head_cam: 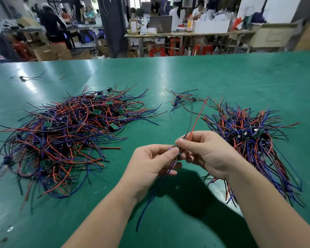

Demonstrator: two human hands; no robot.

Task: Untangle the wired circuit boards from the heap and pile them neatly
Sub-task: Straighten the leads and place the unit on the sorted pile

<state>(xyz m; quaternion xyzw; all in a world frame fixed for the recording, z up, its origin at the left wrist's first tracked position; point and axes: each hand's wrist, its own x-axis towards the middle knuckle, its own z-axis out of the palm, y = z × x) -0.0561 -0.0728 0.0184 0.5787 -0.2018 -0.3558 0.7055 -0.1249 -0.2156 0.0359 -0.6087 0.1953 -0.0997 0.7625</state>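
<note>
We see bright light from above, which lays pale streaks of glare on the far left of the green table (240, 77) and a dark, soft shadow under the left hand (150, 161) and the right hand (209, 153). The wide lens bends the table's far edge, the heap (61, 136) is smeared near the left border, and the red wire (198, 119) and blue wire (145, 206) they hold are blurred.

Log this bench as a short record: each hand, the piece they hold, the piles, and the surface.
left hand: pinches the blue wires of the wired board
right hand: pinches its red and black wires
wired board: held between both hands above the table, board itself mostly hidden by fingers
tangled heap: left, large, wires crossing every way
sorted pile: right, wires roughly aligned
loose cluster: farther back, between heap and pile
table: green surface
</note>
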